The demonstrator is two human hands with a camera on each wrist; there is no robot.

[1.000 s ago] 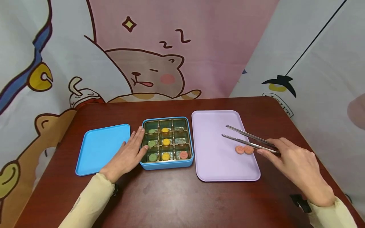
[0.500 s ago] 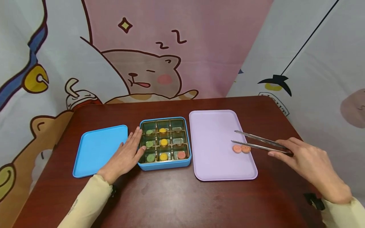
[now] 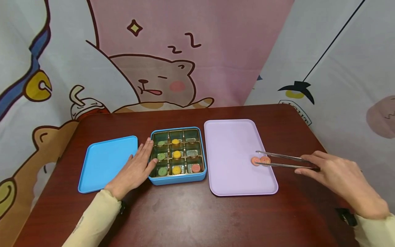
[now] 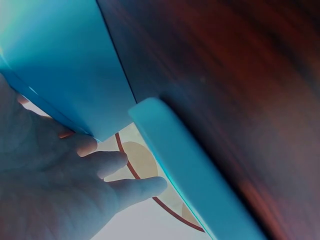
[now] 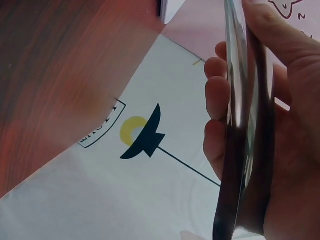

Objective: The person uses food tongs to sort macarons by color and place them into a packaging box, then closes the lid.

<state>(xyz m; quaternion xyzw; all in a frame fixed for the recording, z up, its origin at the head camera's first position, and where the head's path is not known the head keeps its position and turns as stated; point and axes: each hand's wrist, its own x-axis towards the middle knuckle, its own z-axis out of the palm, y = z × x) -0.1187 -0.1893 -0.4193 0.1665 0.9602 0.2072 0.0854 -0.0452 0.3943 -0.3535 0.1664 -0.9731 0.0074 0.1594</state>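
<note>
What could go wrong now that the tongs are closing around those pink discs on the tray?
1. The two pink discs lie touching, so the tongs may catch both or knock one aside.
2. The discs sit close to the right edge of the lilac tray; a slip could send one onto the table.
3. The right hand grips the tongs far from their tips, so aim may be shaky.

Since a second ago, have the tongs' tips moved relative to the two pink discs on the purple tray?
Yes. The tongs in the right hand have drawn back toward the tray's right edge; their tips now bracket the pink discs.
</note>
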